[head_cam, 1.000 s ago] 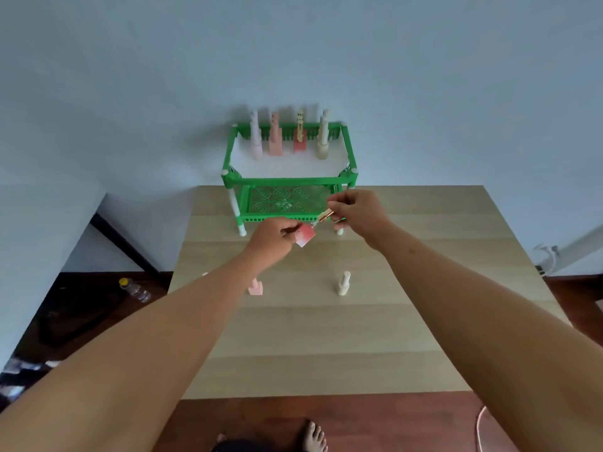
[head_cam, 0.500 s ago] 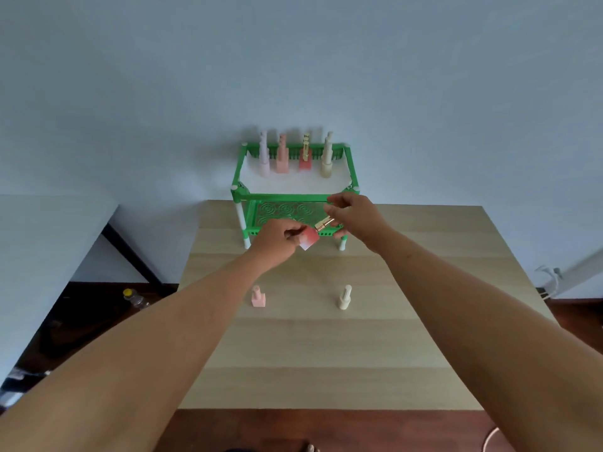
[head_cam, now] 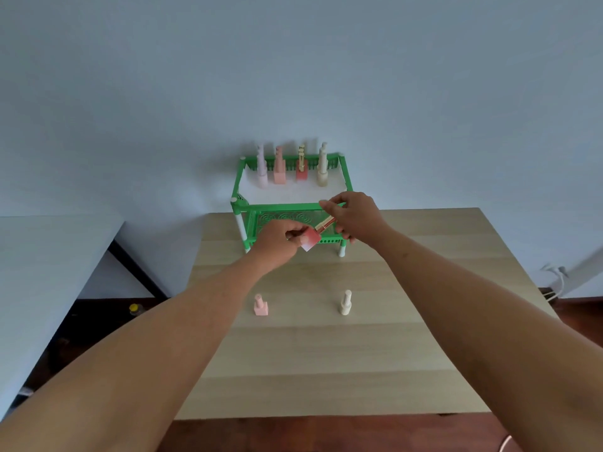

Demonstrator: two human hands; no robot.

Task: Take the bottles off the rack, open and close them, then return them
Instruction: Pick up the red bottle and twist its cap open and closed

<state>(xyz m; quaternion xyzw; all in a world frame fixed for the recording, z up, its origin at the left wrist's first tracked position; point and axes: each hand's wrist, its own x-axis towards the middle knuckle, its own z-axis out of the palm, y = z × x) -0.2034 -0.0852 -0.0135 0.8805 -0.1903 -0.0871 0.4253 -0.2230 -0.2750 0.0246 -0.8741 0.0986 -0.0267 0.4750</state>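
Observation:
A green rack point(head_cam: 240, 177) stands at the table's far edge against the wall. Several bottles stand in a row at the back of its white top shelf: a pale lilac bottle point(head_cam: 262, 177), a pink one point(head_cam: 279, 174), a red one with a gold cap point(head_cam: 301, 172) and a cream one point(head_cam: 322, 176). In front of the rack, my left hand point(head_cam: 277, 243) holds a small red bottle point(head_cam: 310, 240), tilted. My right hand point(head_cam: 354, 220) grips its gold cap point(head_cam: 324, 225). A pink bottle point(head_cam: 260, 306) and a cream bottle point(head_cam: 345, 303) stand upright on the wooden table point(head_cam: 326, 353).
A white table point(head_cam: 39, 272) lies to the left with a gap between. A yellow-capped bottle point(head_cam: 134, 309) sits on the dark floor in that gap. White cables point(head_cam: 556, 282) hang at the right by the wall.
The camera view has shifted, so the rack and table sit lower in the frame. Both hands still hold the red bottle and its cap in front of the rack.

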